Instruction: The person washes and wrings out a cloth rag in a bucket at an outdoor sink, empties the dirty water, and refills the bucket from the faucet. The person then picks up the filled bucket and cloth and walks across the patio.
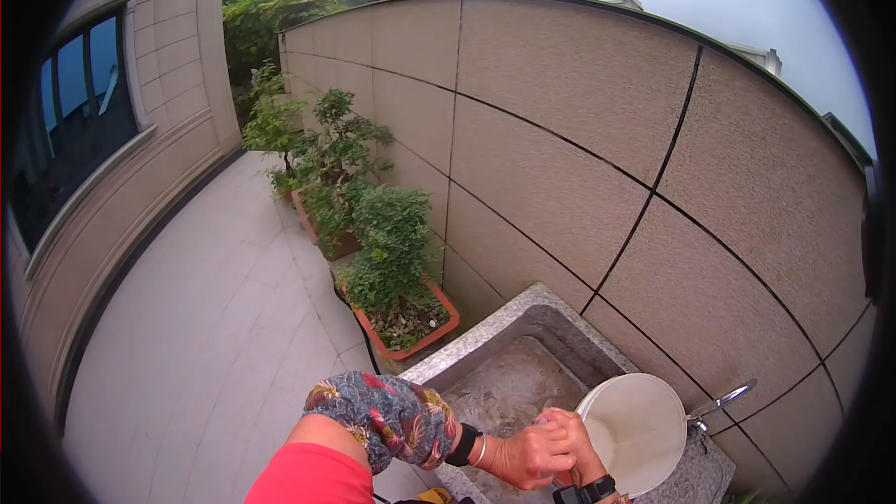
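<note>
ngl, left hand (534, 457) and right hand (581, 443) are pressing together, curled narrow over the sink (471, 338), can't tell around what, and with the bucket (644, 429) sitting just beside them at 3 o'clock, one careless bump could be tipping it.
</note>
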